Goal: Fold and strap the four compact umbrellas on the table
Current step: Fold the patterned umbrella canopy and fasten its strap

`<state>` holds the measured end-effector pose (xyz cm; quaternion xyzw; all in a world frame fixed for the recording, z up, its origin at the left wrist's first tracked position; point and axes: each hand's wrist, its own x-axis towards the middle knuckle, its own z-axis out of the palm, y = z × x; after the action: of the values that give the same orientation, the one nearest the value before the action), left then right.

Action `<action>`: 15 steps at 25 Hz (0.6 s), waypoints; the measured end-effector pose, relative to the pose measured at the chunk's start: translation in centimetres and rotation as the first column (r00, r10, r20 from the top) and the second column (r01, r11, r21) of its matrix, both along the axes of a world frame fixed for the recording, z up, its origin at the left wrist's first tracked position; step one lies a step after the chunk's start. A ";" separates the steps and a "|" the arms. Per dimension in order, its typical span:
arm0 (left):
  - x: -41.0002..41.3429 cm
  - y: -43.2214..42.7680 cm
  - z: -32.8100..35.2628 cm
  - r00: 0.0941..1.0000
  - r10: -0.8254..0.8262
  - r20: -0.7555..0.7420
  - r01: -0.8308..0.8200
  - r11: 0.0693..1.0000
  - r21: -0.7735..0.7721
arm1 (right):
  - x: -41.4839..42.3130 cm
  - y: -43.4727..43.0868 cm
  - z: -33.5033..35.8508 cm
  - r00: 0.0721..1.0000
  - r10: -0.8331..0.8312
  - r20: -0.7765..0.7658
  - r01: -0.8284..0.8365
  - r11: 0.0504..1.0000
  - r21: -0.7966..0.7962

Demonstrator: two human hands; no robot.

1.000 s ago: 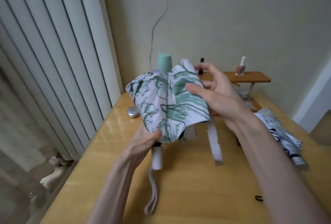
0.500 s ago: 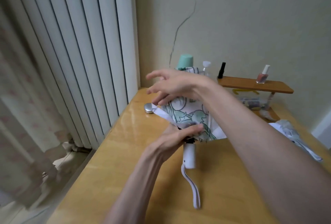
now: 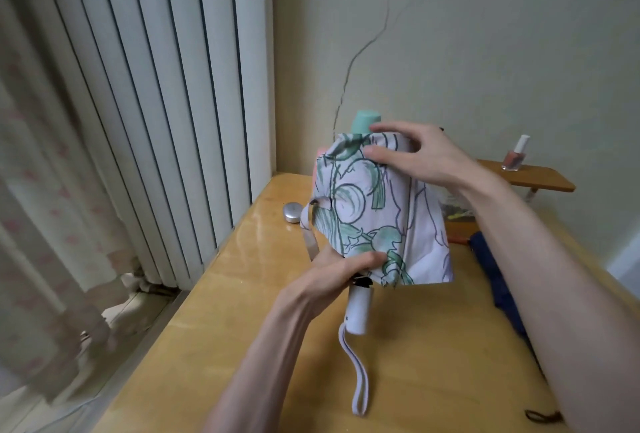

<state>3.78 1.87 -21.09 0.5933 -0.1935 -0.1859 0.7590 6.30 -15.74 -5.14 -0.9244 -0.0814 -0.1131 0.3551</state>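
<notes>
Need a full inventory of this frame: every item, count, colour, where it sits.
floral umbrella: 1, white with green print, held above table
umbrella handle: 1, white, below canopy, wrist loop hanging
dark umbrella: 1, navy, table right side
round tin: 1, silver, table near blinds
mint cap: 1, mint green, behind floral umbrella
nail polish bottle: 1, pink, on shelf
shelf: 1, brown wood, against wall
table: 1, light wood
blinds: 1 set, white, left
left grip: 1, bare hand, holds canopy base
right grip: 1, bare hand, holds canopy top

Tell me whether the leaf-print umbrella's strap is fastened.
Unfastened: the strap dangles free at the left edge of the umbrella, whose cloth is only loosely gathered.
</notes>
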 end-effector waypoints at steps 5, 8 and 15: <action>-0.9 -0.5 0.4 0.998 0.021 0.067 -0.026 0.997 0.067 | 0.9 1.6 -0.2 0.986 -0.165 0.015 0.165 0.986 -0.005; -0.7 -0.6 0.1 0.995 0.030 0.099 -0.045 0.986 0.160 | 0.8 2.2 0.1 0.960 -0.274 0.052 0.278 0.954 -0.110; -0.3 0.0 0.0 0.998 0.060 0.021 -0.062 0.989 0.136 | 0.0 0.1 1.1 0.976 0.122 0.179 -0.147 0.980 0.133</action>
<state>3.47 1.88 -21.13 0.6509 -0.1683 -0.1705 0.7204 6.33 -15.62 -4.08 -0.8755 -0.1653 -0.1727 0.4200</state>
